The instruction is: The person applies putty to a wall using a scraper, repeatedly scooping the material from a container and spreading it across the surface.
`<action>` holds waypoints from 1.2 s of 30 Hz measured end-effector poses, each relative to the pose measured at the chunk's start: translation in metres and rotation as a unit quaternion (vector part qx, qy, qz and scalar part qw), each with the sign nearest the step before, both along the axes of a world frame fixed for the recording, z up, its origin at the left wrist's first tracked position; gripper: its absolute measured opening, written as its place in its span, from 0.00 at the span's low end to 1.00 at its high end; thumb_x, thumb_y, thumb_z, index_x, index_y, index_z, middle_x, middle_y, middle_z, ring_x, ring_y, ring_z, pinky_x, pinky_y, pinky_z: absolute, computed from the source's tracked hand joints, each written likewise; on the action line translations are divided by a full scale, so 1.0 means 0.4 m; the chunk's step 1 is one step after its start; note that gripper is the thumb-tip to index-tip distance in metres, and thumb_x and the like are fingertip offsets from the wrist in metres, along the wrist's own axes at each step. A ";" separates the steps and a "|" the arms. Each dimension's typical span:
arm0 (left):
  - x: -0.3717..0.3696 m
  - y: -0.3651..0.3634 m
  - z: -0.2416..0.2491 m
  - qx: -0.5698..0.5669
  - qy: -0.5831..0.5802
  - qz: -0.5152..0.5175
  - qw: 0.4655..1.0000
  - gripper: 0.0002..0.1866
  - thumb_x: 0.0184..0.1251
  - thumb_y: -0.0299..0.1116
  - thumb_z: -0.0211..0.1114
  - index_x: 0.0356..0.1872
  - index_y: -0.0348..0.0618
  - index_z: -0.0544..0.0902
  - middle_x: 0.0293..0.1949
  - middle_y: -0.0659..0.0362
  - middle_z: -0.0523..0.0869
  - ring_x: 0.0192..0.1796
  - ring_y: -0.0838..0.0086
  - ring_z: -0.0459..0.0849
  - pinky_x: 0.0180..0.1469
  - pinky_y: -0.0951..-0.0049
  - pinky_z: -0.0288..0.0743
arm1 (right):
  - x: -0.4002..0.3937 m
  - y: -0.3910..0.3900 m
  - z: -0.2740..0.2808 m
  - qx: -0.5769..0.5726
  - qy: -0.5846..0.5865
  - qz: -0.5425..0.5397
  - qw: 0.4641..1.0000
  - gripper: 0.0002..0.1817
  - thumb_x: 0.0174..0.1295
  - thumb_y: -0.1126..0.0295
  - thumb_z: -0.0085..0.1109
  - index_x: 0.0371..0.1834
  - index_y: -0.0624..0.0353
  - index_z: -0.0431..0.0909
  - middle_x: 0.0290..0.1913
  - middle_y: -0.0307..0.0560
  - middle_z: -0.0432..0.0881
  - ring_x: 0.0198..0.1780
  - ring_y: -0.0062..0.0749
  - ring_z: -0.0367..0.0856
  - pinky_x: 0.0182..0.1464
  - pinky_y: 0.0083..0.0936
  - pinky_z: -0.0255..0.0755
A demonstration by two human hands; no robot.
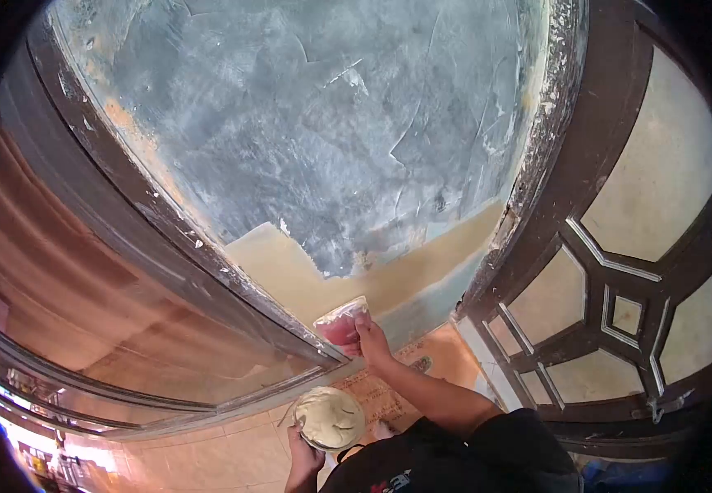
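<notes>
My right hand grips a red putty spreader with pale putty smeared along its upper edge. The spreader is at the lower left part of the wall, by the left door frame; whether its blade touches the surface is hard to tell. My left hand is wrapped around the side of a round tub of putty, held in front of my body. Cream-coloured putty fills the tub. On the wall, most of the surface is mottled grey-blue, with a smooth beige band across its lower part.
A dark wooden frame with glass and a brown curtain behind it runs along the left. On the right stands a dark panelled door with a latch. Paint-specked trim borders the wall. Orange-tan tiles cover the floor.
</notes>
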State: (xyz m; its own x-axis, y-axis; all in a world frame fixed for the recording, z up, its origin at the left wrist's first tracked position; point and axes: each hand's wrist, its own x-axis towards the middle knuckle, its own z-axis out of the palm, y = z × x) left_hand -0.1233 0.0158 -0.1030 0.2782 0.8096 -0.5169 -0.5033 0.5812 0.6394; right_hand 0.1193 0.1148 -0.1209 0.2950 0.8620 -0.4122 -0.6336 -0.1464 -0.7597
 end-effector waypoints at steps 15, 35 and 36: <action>0.001 -0.001 -0.005 0.002 -0.008 0.001 1.000 0.30 0.59 0.46 0.52 0.60 0.37 0.67 0.57 0.49 0.75 0.58 0.59 0.74 0.61 0.59 0.68 | -0.016 0.000 0.016 0.024 -0.013 0.012 1.000 0.18 0.69 0.55 0.43 0.48 0.59 0.67 0.34 0.44 0.75 0.26 0.30 0.81 0.27 0.22 0.78; 0.010 -0.002 0.004 0.006 -0.005 -0.004 1.000 0.30 0.58 0.47 0.51 0.59 0.38 0.68 0.56 0.49 0.76 0.57 0.59 0.75 0.60 0.59 0.69 | -0.039 0.045 0.182 0.121 -0.040 -0.035 0.991 0.18 0.69 0.57 0.45 0.51 0.61 0.67 0.33 0.45 0.76 0.23 0.27 0.79 0.26 0.21 0.78; 0.011 -0.003 0.004 0.006 -0.005 -0.004 1.000 0.30 0.58 0.47 0.51 0.59 0.38 0.68 0.56 0.49 0.76 0.57 0.59 0.75 0.60 0.59 0.69 | -0.036 0.051 0.164 0.121 -0.040 -0.036 0.991 0.18 0.69 0.57 0.45 0.51 0.61 0.67 0.33 0.45 0.76 0.23 0.27 0.79 0.26 0.21 0.78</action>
State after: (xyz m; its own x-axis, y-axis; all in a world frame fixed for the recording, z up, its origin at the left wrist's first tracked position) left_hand -0.1190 0.0148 -0.1013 0.2896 0.8138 -0.5039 -0.5049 0.5771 0.6418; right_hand 0.1049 0.1351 -0.0555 0.3821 0.9088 -0.1678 -0.5715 0.0897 -0.8157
